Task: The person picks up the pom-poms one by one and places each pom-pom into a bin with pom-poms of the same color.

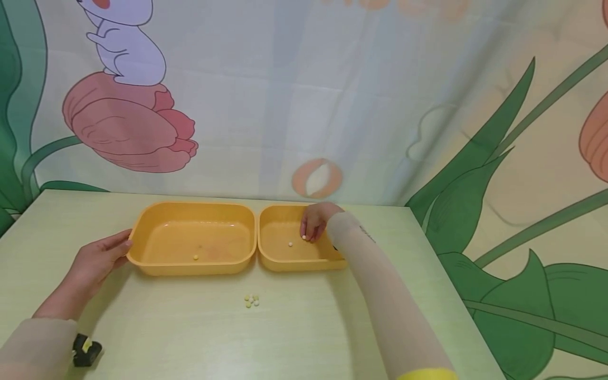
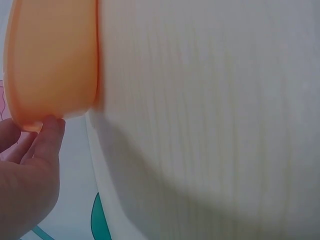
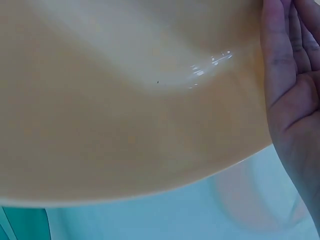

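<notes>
My left hand grips the left end of the larger yellow tray, its thumb and fingers at the rim; the left wrist view shows the fingers against the end wall. One small yellow pellet lies in that tray. Inside the smaller yellow tray, my right hand reaches down, with a white pellet at its fingertips, seemingly pinched. Another white pellet lies on the floor of this tray. The right wrist view cuts off the fingertips.
Several white and yellow pellets sit in a cluster on the pale table before the trays. The two trays stand side by side, near the back edge. A black object is by the left sleeve. A printed curtain hangs behind.
</notes>
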Available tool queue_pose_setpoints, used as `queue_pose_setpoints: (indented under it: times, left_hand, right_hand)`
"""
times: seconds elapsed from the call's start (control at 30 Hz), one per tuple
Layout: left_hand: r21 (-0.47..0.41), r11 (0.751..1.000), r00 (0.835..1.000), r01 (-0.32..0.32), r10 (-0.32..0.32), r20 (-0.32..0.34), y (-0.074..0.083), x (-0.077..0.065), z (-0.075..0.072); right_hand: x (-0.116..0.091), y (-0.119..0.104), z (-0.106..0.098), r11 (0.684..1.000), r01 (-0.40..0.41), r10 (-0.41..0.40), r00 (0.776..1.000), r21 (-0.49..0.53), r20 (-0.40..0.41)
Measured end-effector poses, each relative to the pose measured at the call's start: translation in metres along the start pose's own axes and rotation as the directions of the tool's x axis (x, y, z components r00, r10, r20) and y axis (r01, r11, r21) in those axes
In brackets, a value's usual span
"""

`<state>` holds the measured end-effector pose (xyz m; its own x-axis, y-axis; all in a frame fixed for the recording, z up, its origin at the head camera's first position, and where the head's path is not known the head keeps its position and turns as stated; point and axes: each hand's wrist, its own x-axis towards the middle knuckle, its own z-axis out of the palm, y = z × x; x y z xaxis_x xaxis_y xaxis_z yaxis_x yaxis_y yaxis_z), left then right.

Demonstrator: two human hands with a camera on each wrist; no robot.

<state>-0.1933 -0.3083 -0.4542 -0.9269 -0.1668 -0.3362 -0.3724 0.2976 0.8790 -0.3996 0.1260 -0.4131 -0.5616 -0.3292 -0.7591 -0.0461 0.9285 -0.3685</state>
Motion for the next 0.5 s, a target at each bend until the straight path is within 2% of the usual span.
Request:
queue_pose_setpoints:
  times: [0.23,0.5]
  left_hand:
    - [-0.007,1.000,1.000,0.016,-0.016,0.002,0.0018,0.0000,-0.0005]
    - [-0.013,1.000,1.000,-0.010,0.010,0.016,-0.0018,0.0000,-0.0024]
  right_hand:
    - [-0.0034,-0.0003,-0.0001,1.000,0.004,-0.004,1.000,0.017,0.001]
    - [-0.0090,0.0019,-0.0024,0.999,0.020,-0.019,1.000,0.040,-0.013]
